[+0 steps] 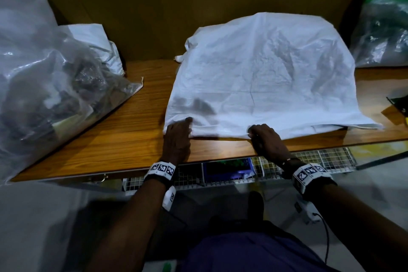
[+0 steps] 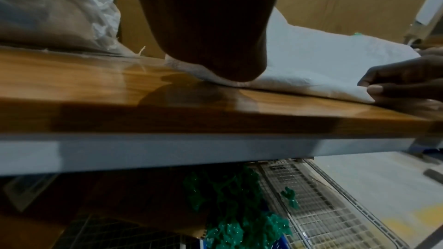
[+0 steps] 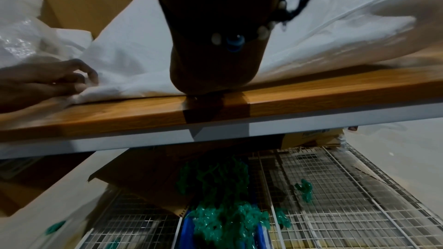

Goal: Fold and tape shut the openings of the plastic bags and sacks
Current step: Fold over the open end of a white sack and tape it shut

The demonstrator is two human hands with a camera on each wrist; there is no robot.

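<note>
Pinching the near edge of one white sack (image 1: 262,77), your left hand (image 1: 177,137) and right hand (image 1: 266,139) each curl fingers on it. It lies flat mid-table (image 1: 123,139). Two clear filled bags: one left (image 1: 44,86), one far right (image 1: 382,35).

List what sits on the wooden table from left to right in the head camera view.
Clear plastic bag of dark items → white sack, with the left hand then the right hand at its near edge → green-topped clear bag.
</note>
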